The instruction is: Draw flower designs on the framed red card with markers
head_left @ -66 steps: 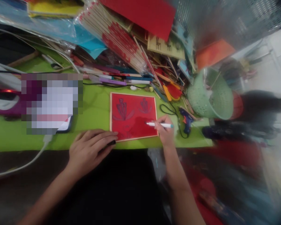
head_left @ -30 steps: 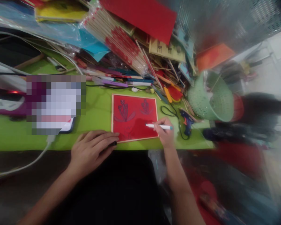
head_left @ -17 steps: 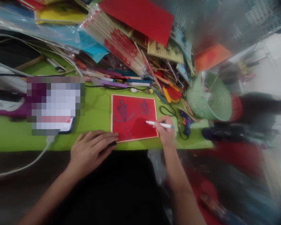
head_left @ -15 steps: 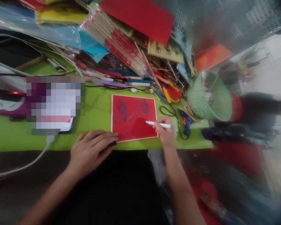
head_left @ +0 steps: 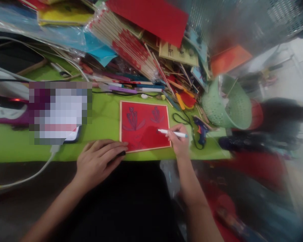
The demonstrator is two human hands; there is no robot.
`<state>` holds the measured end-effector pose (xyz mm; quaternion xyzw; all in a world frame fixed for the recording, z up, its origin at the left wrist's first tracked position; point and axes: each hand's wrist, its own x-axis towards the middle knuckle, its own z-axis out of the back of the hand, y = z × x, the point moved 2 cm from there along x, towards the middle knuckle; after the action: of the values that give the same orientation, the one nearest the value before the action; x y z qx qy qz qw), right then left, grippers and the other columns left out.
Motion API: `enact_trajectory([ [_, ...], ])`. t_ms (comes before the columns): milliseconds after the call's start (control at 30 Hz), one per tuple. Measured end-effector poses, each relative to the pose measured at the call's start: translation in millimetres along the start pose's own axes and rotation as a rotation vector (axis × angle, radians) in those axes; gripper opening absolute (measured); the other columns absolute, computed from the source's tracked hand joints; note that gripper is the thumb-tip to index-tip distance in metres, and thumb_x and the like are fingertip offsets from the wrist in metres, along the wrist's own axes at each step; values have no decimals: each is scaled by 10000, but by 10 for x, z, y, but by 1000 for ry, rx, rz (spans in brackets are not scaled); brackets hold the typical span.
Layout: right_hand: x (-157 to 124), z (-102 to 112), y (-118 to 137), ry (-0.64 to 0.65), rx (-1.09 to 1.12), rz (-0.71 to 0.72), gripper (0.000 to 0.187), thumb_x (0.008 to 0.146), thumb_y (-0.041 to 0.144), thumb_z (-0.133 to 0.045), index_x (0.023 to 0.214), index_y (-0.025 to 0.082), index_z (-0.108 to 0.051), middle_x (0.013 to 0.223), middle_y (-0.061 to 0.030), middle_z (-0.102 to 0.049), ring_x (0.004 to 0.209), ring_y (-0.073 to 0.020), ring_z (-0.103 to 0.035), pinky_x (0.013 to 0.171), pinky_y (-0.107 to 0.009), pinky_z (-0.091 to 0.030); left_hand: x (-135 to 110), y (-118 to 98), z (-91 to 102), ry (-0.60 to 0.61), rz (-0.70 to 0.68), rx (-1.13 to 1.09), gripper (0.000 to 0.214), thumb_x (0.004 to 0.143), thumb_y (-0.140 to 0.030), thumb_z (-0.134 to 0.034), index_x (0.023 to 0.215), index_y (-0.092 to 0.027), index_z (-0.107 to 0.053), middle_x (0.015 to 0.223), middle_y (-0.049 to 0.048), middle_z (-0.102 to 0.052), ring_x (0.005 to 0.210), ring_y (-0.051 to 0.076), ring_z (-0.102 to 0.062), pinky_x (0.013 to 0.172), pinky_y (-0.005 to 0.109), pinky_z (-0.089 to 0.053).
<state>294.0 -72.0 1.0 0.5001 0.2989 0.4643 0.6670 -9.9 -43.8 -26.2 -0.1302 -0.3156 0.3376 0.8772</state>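
- The right hand [head_left: 178, 140] has its fingers closed in a pinch round the white pen [head_left: 175, 133]; its tip points left, at or just over the panel – I cannot tell whether it touches.
- The left hand [head_left: 99, 156] lies flat and loosely spread, grasping nothing, its fingertips on the panel's lower left corner.
- The red panel [head_left: 144, 129] lies flat on the green tabletop [head_left: 101, 117] between the hands, near the front edge. Two dark flowers [head_left: 133, 119] stand out along its top; marks lower left are faint.
- For clean lines, I would press that corner lightly, rest the drawing wrist and pull short, even strokes – with a shadow round the tip, placing needs care.
- Just right of the drawing hand lie the glue gun [head_left: 201, 131] and its cord [head_left: 179, 118]; best keep the elbow clear.
- Beyond are pens [head_left: 122, 89], bundled sticks [head_left: 127, 45] and a green basket [head_left: 217, 112].
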Motion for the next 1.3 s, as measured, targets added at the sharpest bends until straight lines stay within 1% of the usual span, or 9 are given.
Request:
enact_trajectory([
  [67,10,12,-18,-20,52,0,144,884,325,-715,857,240,-602,683,41,-682,551,-118,-584,519,-242,-465,2,-2,0,1,5,-9,192,1006,-265,-662,1192,-306,-688,1162,-50,-830,990,251,-713,806,413,-467],
  [133,23,24,-21,-20,98,4,130,886,323,-713,888,241,-613,714,37,-686,587,-122,-612,545,-247,-496,4,-3,1,-1,11,-16,200,999,-259,-668,1192,-310,-688,1162,-49,-831,990,254,-716,806,415,-467],
  [267,59,41,17,44,103,-39,99,893,311,-712,920,240,-649,775,22,-701,660,-132,-657,598,-261,-539,8,-6,5,-1,3,1,211,1003,-254,-663,1204,-314,-679,1163,-47,-830,995,253,-717,787,407,-463],
  [400,115,45,53,78,100,-23,93,866,279,-730,857,233,-650,721,40,-680,613,-119,-629,573,-252,-510,3,-9,9,-6,-2,28,187,1016,-269,-652,1198,-307,-675,1148,-44,-833,988,255,-713,789,410,-459],
  [567,153,40,6,86,82,-6,107,847,256,-732,813,227,-634,673,48,-678,574,-108,-600,559,-248,-473,-2,-9,-1,-10,1,28,186,1011,-266,-659,1192,-295,-686,1135,-36,-836,986,259,-709,770,405,-446],
  [700,144,37,-7,130,33,9,102,854,256,-727,816,230,-637,681,43,-692,600,-117,-617,586,-260,-480,4,-1,-9,-9,9,19,191,1000,-274,-669,1188,-301,-699,1134,-35,-837,988,259,-709,764,399,-442],
  [933,145,23,11,132,15,10,95,857,282,-716,824,237,-640,679,38,-705,595,-125,-629,577,-269,-491,-1,-5,-1,-6,22,7,208,997,-265,-672,1198,-311,-701,1130,-35,-836,995,256,-711,786,402,-450],
  [1100,140,17,17,141,25,8,101,857,284,-721,820,233,-642,680,39,-703,595,-122,-628,580,-267,-494,12,-16,6,-14,1,34,188,1006,-269,-664,1191,-286,-692,1113,-24,-840,980,258,-709,753,398,-446],
  [1300,138,1,54,138,0,30,101,858,272,-721,809,236,-640,683,40,-697,617,-127,-645,597,-274,-507,16,-14,5,-8,6,30,201,1013,-277,-657,1209,-307,-685,1114,-38,-838,979,253,-718,767,396,-457],
])
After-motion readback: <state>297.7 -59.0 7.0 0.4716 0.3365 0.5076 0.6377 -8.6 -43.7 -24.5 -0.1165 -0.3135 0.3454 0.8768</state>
